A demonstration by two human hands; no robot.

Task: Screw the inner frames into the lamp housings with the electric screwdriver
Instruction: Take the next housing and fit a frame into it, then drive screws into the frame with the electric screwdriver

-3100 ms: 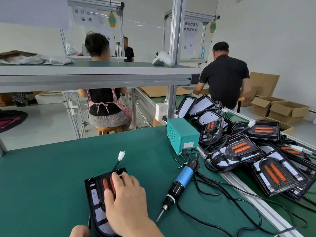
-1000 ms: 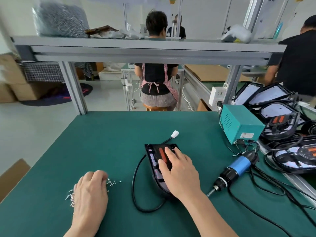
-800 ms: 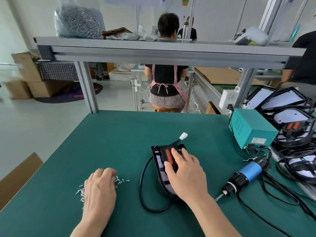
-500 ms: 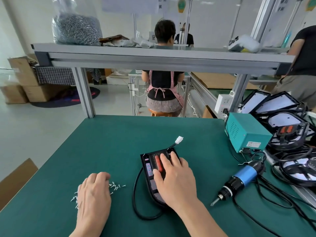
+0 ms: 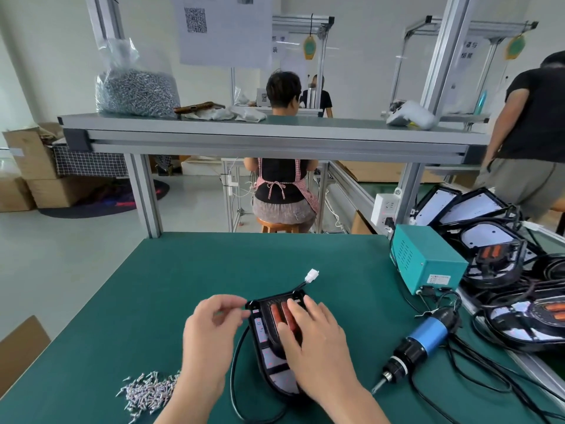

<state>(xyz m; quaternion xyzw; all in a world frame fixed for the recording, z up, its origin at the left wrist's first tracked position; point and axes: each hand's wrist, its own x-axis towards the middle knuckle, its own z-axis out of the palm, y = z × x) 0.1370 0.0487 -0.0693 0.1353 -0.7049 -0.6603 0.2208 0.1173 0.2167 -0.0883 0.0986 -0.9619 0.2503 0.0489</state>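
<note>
My right hand (image 5: 315, 347) lies flat on the lamp housing (image 5: 260, 332), its fingers (image 5: 298, 309) straight and released, pressing down on the inner frame (image 5: 276, 313) with its two orange-red strips. The black housing sits on the green desk (image 5: 183, 270) right in front of me, narrow end towards me. My left hand (image 5: 211, 335) is at the housing's far left corner with its fingers (image 5: 227, 304) curled in towards the thumb. They are blurred, so I cannot tell whether they pinch anything.

A black cable (image 5: 235, 377) loops from under the housing along its left side. A second short lead runs from the far end to a white connector (image 5: 312, 275) lying on the desk.

The electric screwdriver (image 5: 425, 341) lies on the desk to the right of the housing, apart from my right hand, with its blue body away from me and its bit pointing towards me. The loose screws (image 5: 146, 393) lie in a small heap near my left forearm.

A teal power box (image 5: 428, 264) stands at the right edge of the desk, and beyond it is a pile of other lamp housings (image 5: 501, 270). A clear bag of screws (image 5: 136, 90) stands on the shelf (image 5: 275, 130) above.
</note>
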